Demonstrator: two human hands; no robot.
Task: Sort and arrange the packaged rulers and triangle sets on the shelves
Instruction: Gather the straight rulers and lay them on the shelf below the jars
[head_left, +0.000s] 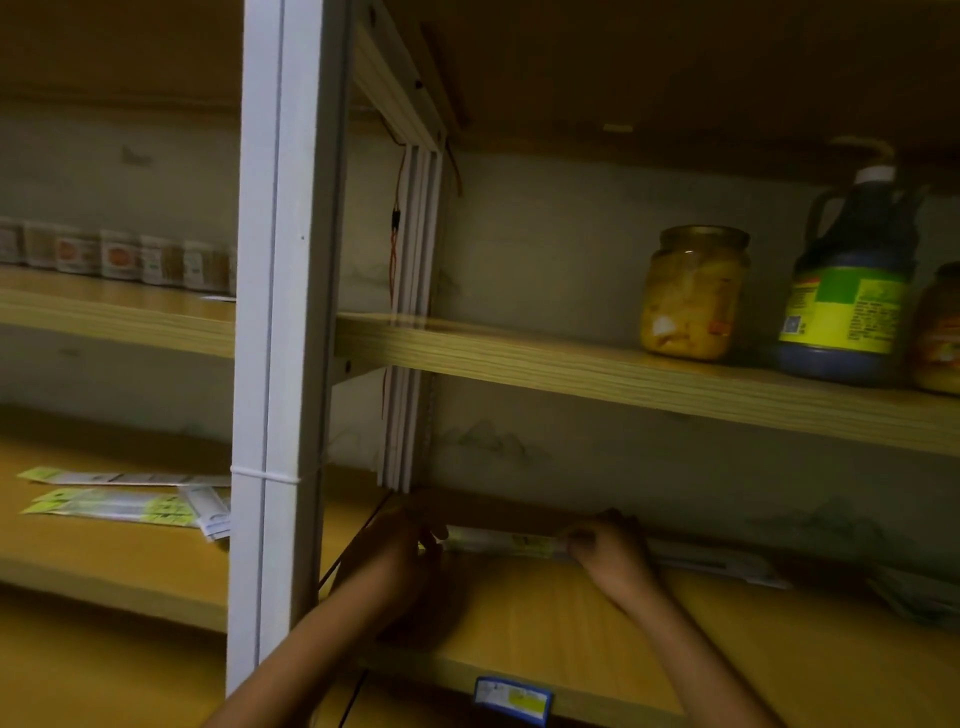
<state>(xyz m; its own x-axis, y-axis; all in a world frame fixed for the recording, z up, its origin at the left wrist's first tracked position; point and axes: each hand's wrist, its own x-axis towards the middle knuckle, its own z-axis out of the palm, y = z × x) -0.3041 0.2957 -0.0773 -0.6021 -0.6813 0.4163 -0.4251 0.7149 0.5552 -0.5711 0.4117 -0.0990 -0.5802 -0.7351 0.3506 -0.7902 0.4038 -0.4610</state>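
Note:
A long packaged ruler (504, 543) lies against the back wall of the lower right shelf (545, 613). My left hand (400, 545) grips its left end and my right hand (605, 545) grips it further right. More ruler packs (727, 564) continue along the wall to the right of my right hand. On the lower left shelf, several packaged rulers (119, 501) with yellow-green labels lie loose near the post.
A white metal upright post (283, 338) divides the two shelf bays. The upper right shelf holds a glass jar (693, 293) and a dark bottle (852, 291). Small jars (119, 254) line the upper left shelf. A blue price tag (511, 699) sits on the shelf's front edge.

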